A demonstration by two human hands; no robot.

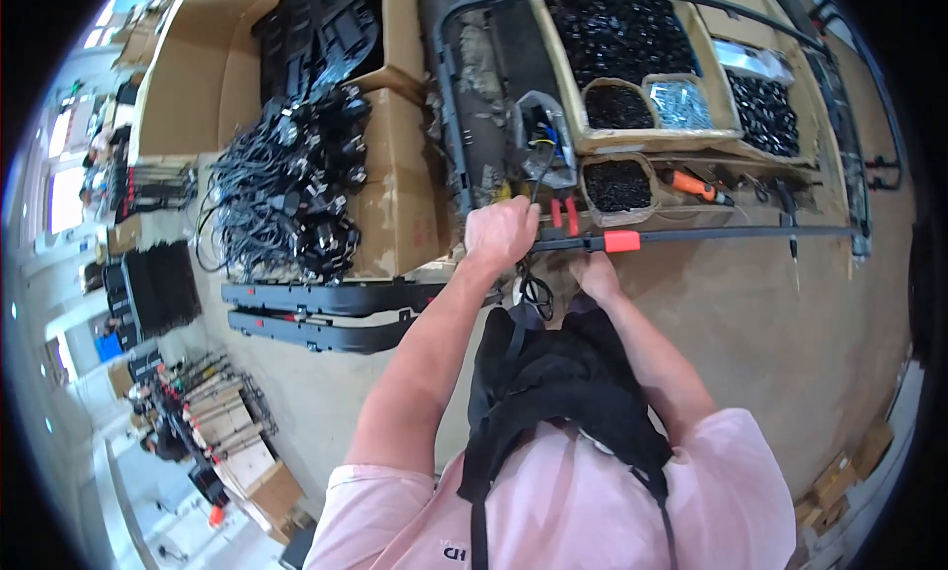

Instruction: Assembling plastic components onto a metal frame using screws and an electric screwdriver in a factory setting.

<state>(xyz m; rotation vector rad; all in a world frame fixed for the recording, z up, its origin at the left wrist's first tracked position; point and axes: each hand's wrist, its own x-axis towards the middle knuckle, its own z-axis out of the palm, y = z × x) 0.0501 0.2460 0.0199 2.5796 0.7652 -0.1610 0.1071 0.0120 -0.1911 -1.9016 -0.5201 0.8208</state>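
Note:
A large black rectangular frame [731, 234] with red tabs lies across the workbench, its near bar running in front of me. My left hand [502, 229] is closed round the frame's near left corner, which it covers. Just below the near bar, beside a red tab [621, 240], is my right hand [595, 277]; its fingertips are partly hidden under the bar, so its grip cannot be made out. A looped black cable [536, 292] hangs between my hands. Two red-handled pliers [564, 217] lie right of my left hand.
Left stands a cardboard box [400, 205] beside a heap of black cables with connectors [296, 190]. Long black plastic trims [316, 313] are below it. On the bench are trays of small black parts [617, 187], silver screws [678, 103] and an orange-handled tool [694, 186].

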